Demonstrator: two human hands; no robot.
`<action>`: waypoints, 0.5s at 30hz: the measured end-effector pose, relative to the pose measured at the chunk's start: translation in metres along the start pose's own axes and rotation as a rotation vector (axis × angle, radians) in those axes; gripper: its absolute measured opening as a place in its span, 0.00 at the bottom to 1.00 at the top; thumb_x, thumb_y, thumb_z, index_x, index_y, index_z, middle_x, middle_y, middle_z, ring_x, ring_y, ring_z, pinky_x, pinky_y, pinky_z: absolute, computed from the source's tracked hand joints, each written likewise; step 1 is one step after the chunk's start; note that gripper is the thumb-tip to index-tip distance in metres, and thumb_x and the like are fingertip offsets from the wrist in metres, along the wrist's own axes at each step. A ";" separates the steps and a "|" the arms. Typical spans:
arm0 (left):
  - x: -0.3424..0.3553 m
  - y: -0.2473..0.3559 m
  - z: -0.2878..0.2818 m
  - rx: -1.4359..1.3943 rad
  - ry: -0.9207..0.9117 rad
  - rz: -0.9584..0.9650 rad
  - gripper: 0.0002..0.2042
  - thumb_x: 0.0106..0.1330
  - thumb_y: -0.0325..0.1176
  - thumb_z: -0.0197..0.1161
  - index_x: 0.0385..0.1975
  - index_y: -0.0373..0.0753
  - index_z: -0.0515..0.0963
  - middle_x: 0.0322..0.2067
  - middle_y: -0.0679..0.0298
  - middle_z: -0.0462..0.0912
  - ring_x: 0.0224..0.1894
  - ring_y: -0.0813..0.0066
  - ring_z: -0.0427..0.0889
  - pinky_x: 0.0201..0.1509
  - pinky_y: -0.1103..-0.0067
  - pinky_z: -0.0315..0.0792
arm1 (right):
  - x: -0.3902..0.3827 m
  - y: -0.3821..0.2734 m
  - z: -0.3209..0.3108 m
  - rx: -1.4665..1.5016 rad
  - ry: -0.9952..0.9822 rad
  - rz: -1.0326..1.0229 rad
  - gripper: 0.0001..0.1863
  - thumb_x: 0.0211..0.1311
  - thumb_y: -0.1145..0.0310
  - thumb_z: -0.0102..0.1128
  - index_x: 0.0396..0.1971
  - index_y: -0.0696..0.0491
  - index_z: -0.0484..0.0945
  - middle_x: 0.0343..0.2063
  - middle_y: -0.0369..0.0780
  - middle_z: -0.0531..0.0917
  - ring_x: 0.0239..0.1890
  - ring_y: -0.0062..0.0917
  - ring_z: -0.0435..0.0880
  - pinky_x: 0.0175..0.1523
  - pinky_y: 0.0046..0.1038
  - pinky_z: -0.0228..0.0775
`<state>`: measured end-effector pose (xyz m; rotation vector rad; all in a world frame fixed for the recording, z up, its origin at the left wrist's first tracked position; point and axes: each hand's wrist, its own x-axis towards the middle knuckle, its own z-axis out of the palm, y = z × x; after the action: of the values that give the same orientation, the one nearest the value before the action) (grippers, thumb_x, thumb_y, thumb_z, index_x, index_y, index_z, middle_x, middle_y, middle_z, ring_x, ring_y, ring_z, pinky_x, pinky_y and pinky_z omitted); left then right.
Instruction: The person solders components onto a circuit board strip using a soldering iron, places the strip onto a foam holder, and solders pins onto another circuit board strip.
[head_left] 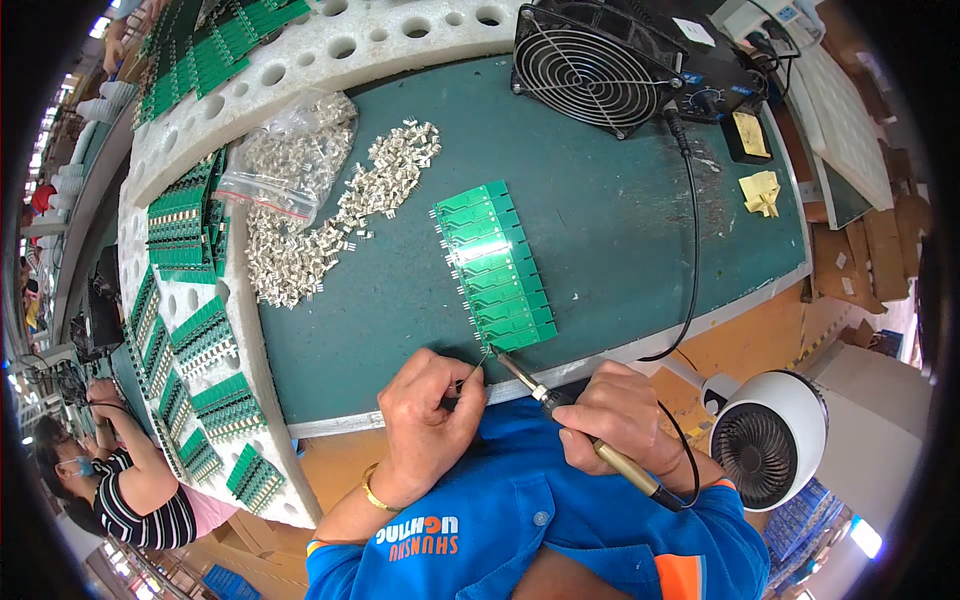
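A green circuit board panel [505,290], divided into several strips with small white connectors along its left edge, lies on the dark green bench mat. My right hand [615,415] grips a soldering iron [630,468], its tip at the panel's near left corner. Beside that tip, the fingers of my left hand [430,405] are pinched on a thin wire, which looks like solder wire [484,359], reaching the same corner. Farther left, a pile of small white connectors [290,262] spreads over the mat, partly beneath a clear plastic bag [300,150] with more of them inside.
White foam [255,340] holding several green boards [228,405] borders the left side. At the back stands a black fan [590,75] beside a dark control box [712,98]. The iron's black cable [692,240] crosses the mat. A white fan [765,440] is at right; another person [140,490] sits far left.
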<state>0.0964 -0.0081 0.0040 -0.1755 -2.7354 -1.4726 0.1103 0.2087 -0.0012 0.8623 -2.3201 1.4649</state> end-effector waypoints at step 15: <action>0.001 0.001 0.002 -0.005 0.012 -0.018 0.05 0.54 0.20 0.68 0.23 0.35 0.79 0.20 0.62 0.74 0.19 0.74 0.76 0.21 0.79 0.69 | -0.002 0.002 0.001 -0.004 0.000 -0.002 0.18 0.41 0.77 0.69 0.37 0.53 0.80 0.15 0.31 0.74 0.15 0.22 0.74 0.22 0.25 0.60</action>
<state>0.0955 -0.0061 0.0037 -0.1430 -2.7316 -1.4795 0.1106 0.2085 -0.0039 0.8625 -2.3210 1.4587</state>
